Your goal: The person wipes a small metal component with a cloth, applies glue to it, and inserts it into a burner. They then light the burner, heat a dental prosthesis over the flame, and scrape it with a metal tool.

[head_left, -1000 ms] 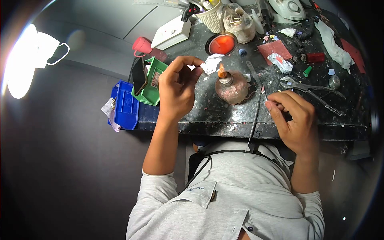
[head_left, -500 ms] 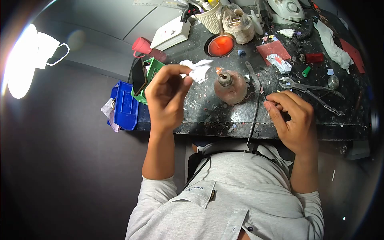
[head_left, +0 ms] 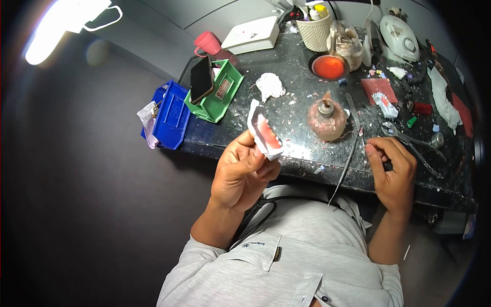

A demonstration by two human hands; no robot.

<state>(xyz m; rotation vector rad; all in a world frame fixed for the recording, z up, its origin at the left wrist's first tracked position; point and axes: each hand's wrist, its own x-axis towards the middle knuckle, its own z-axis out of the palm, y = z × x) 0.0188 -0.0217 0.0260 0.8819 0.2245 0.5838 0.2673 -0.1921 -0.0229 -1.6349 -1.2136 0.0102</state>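
Observation:
Thumb and fingers of my left hand (head_left: 240,171) grip a white plaster dental cast (head_left: 253,108), raised above the table's front edge. Pink wax (head_left: 267,134) with a row of white teeth covers the side facing right. My right hand (head_left: 396,169) rests at the table's front right, fingers pinched on a thin metal instrument (head_left: 363,137), its far end close to a flat spatula (head_left: 353,110). A long thin metal tool (head_left: 345,171) slants over the table edge nearby. Between the hands stands a spirit lamp (head_left: 326,123) with a small orange flame (head_left: 327,95).
Crumpled white tissue (head_left: 270,86) lies beyond the cast. At left are a green bin (head_left: 225,94) holding a phone (head_left: 202,79), and a blue bin (head_left: 174,115). A pan of red wax (head_left: 329,67) sits behind the lamp; pliers (head_left: 409,140) lie right. Wax scraps dot the table.
My left hand has come lower and inward, turning the cast so its pink side shows; earlier it was a white blur. The camera view has shifted. My right hand keeps its pinch.

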